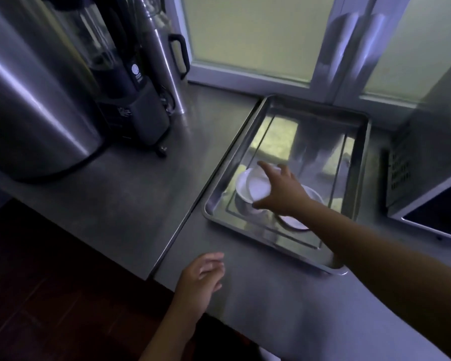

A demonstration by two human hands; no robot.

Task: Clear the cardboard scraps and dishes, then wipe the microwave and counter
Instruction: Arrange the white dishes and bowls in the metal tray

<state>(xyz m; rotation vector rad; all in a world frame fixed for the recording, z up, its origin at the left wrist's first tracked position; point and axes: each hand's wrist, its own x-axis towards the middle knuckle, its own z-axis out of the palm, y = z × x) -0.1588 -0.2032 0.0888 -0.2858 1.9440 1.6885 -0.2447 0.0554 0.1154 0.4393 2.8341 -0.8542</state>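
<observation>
A tray is set on the counter towards the back right, before the window. Bowls are stacked in the tray's front left part and gripped from above by the right hand. A plate lies just right of them. A microwave is placed right of the tray. An urn, blender and flask are grouped at the back left. The left hand is held at the front edge.

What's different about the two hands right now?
The right hand grips a white dish; the left hand holds nothing, its fingers relaxed. The right hand reaches far out over the tray; the left hand is close in, by the front edge of the counter. Both hands are bare.
</observation>
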